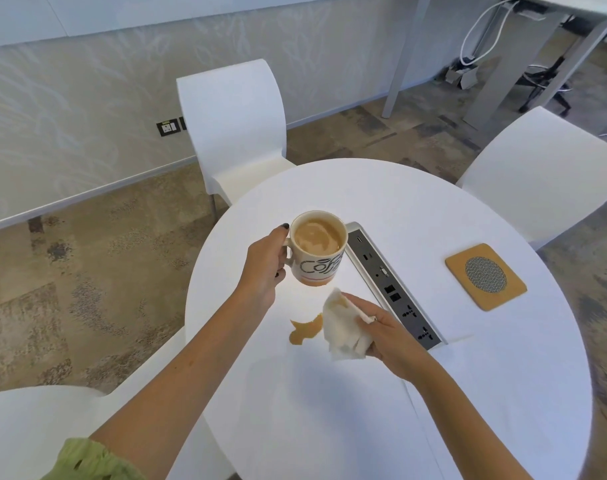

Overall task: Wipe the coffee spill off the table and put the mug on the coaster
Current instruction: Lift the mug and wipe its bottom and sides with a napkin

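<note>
The right hand (387, 332) gripped a crumpled tissue (343, 332); the spill (304, 330) lay just beside it at nine o'clock. The left hand (265, 268) held the mug (317, 252) by its handle, apparently lifted; the coaster (485, 276) sat well apart at three o'clock.

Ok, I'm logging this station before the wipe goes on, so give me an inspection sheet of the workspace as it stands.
Surface: round white table; brown coffee spill still wet on it.
Job's things: mug full of coffee, held above the table; white cloth at the spill's right edge; cork coaster bare, far right.
Clutter: nothing seen.
Grippers: left hand grips the mug's handle; right hand holds the cloth.
Cables: none on the table; a socket panel is set into it near the spill; white cables hang under a far desk.
Surroundings: white chairs, carpet, wall socket.
</note>
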### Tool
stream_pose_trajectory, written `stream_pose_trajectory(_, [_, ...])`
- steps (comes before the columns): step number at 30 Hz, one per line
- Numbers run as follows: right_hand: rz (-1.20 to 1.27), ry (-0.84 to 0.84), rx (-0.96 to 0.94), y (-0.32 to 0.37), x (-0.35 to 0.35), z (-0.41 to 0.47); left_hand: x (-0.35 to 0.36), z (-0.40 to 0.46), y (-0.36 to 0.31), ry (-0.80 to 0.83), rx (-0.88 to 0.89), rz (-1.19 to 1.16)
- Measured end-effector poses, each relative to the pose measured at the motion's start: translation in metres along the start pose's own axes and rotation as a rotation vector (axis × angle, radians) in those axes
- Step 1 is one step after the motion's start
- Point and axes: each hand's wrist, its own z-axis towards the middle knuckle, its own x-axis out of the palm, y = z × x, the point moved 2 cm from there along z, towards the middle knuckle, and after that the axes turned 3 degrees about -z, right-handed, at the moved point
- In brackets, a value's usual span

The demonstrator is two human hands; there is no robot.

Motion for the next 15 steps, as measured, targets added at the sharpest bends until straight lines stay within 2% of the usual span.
stream_pose_trajectory(4, [-0.12, -0.152, 0.002, 0.006, -0.007, -0.003, 0.003, -0.001, -0.002, -0.031, -0.005, 0.002])
stream_pose_trajectory(8, [-0.198, -0.08, 0.008, 0.01, -0.012, -0.003, 0.008, -0.003, -0.002, -0.034, 0.001, 0.019])
stream_pose_trajectory(10, [-0.219, -0.105, 0.031, 0.012, -0.013, -0.002, 0.009, -0.005, -0.001, -0.033, 0.002, 0.023])
stream_pose_trajectory(14, [-0.159, -0.474, -0.064, 0.016, -0.02, 0.006, 0.013, -0.009, 0.001, -0.029, 0.004, 0.038])
stream_pose_trajectory(15, [-0.109, -0.523, -0.07, 0.016, -0.021, 0.008, 0.015, -0.01, 0.001, -0.032, 0.002, 0.045])
